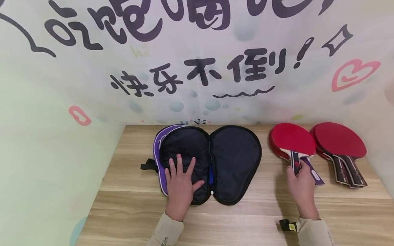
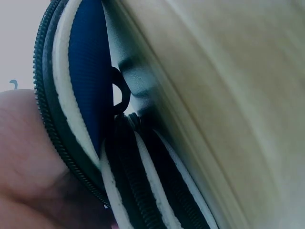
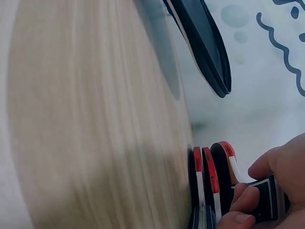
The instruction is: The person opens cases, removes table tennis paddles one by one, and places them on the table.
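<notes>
An unzipped paddle case [image 1: 237,160] lies spread on the table, its black lining facing up. My left hand [image 1: 179,186] rests on the left half with fingers spread. Beneath that half, a purple case [image 1: 156,147] sticks out. The left wrist view shows zipper edges [image 2: 40,90] close beside the hand. On the right, my right hand [image 1: 303,191] grips the dark handle of a red table tennis paddle [image 1: 293,138], fingers curled round it. This paddle overlaps others below, one with a purple handle [image 1: 315,174]. Stacked paddle edges [image 3: 212,179] show in the right wrist view beside the fingers.
Another stack of red paddles [image 1: 340,140] with dark handles lies at the far right, against the gripped one's stack. A black strap [image 1: 149,165] extends left from the cases. Behind the wooden table [image 1: 231,225] rises a printed wall [image 1: 172,75].
</notes>
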### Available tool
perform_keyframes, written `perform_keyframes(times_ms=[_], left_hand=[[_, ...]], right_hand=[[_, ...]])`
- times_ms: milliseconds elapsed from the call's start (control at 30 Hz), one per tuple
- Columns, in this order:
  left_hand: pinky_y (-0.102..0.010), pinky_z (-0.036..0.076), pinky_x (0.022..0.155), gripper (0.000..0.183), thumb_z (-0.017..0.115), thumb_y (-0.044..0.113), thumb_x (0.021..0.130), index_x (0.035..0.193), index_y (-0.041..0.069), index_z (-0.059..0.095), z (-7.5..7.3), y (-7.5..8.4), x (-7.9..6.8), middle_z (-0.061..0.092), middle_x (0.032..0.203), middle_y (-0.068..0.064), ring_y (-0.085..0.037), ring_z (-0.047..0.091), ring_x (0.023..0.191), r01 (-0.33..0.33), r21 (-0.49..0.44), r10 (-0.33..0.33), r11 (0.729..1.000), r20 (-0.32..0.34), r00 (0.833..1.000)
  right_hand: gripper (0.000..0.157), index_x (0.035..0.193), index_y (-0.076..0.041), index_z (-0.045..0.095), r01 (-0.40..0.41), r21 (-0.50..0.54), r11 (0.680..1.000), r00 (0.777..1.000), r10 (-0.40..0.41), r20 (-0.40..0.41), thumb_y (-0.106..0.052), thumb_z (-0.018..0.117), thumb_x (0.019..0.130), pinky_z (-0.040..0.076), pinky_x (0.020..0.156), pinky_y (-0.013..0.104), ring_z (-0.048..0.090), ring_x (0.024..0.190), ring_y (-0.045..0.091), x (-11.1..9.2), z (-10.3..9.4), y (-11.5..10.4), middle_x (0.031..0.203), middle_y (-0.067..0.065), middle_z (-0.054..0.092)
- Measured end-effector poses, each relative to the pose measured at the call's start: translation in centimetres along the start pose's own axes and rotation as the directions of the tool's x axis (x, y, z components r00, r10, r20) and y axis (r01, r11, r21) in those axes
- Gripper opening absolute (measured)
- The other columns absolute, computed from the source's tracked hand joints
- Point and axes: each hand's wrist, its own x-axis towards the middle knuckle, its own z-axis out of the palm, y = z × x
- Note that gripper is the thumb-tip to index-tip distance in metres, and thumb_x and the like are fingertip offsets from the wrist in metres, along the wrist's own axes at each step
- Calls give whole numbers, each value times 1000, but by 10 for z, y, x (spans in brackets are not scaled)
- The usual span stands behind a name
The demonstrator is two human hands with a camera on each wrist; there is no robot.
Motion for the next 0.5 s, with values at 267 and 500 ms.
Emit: perform_keyframes(times_ms=[267,500], left_hand=[[-64,31,120,85,71,66,82,156,36,42,1,0,0,28,167,-21,-49,25,154,-6,-19,6,1000,-19,1000],[-64,31,120,85,71,66,82,156,36,42,3,0,0,28,167,-21,-49,26,154,-9,-19,9,1000,-12,1000]], right_hand=[[63,150,14,28,45,-97,994,997,-39,66,-16,53,100,44,87,68,56,105,60,-3,2,-1,118,48,55],[63,150,13,30,80,-150,985,995,-69,78,-15,56,99,47,80,67,60,96,59,-8,1,1,110,46,58]])
